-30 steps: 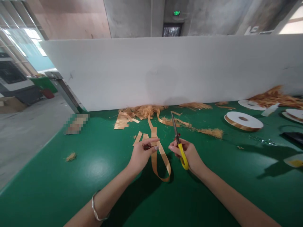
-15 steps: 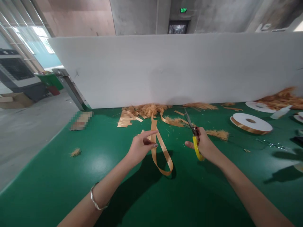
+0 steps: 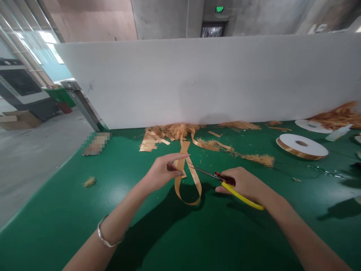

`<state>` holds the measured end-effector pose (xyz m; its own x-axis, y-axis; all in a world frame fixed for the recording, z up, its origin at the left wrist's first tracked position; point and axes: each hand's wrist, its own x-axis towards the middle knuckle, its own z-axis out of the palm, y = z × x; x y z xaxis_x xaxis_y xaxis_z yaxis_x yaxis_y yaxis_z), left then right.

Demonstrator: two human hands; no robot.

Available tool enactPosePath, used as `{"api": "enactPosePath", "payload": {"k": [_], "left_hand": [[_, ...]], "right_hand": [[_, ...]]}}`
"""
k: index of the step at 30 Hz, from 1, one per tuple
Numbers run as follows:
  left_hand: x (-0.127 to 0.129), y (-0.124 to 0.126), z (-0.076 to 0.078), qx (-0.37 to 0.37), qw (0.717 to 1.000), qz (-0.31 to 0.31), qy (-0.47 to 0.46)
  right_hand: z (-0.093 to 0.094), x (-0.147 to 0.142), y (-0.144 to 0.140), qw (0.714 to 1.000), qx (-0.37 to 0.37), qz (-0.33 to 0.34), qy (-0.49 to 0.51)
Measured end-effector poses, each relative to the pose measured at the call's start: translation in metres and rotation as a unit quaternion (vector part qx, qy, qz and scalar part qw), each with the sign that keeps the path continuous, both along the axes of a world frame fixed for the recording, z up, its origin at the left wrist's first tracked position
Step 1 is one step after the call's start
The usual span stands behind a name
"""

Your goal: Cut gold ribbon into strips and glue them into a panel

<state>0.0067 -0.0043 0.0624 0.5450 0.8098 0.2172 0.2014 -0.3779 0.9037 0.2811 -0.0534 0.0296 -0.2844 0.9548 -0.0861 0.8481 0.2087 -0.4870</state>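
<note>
My left hand [image 3: 162,172] pinches a looped gold ribbon [image 3: 194,180] above the green table [image 3: 84,218], with the loop hanging toward me. My right hand [image 3: 245,183] grips yellow-handled scissors [image 3: 225,183]. Their blades point left and reach the right side of the ribbon loop. The ribbon runs back to a heap of gold ribbon scraps [image 3: 172,132] by the white partition [image 3: 197,79].
Cut ribbon pieces [image 3: 149,142] lie left of the heap, and frayed threads [image 3: 258,159] lie right of it. A gold ribbon spool [image 3: 301,145] and further spools sit at the right. A small tuft [image 3: 89,182] lies near the table's left edge.
My right hand swung the scissors from pointing away to pointing left, bringing the blades to the ribbon loop. My left hand stayed put, holding the ribbon.
</note>
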Motion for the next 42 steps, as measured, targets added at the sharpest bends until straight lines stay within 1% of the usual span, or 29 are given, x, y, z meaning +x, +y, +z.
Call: {"api": "enactPosePath", "payload": {"k": [3,7,12,16,27,33,42], "left_hand": [[-0.001,-0.001,0.002,-0.011,1.0,-0.024,0.011],[-0.001,-0.003,0.005,-0.032,0.998,-0.041,0.02],[0.002,-0.007,0.01,-0.042,0.996,-0.071,0.03],[0.003,-0.008,0.012,-0.037,0.995,-0.092,0.026],[0.004,-0.011,0.017,-0.021,0.996,-0.082,0.037],[0.004,-0.01,0.016,-0.016,0.995,-0.096,0.037],[0.002,-0.008,0.015,-0.009,0.993,-0.115,0.038]], "right_hand": [[0.0,-0.009,-0.002,1.0,0.01,0.024,-0.002],[0.002,-0.015,-0.006,0.999,0.026,0.047,0.012],[0.005,-0.021,-0.009,0.998,0.023,0.06,0.004],[0.005,-0.023,-0.009,0.998,0.017,0.06,-0.011],[0.002,-0.022,-0.009,0.998,0.022,0.066,0.007],[0.003,-0.021,-0.01,0.997,0.021,0.071,0.015],[0.002,-0.02,-0.009,0.995,0.047,0.088,-0.019]]}}
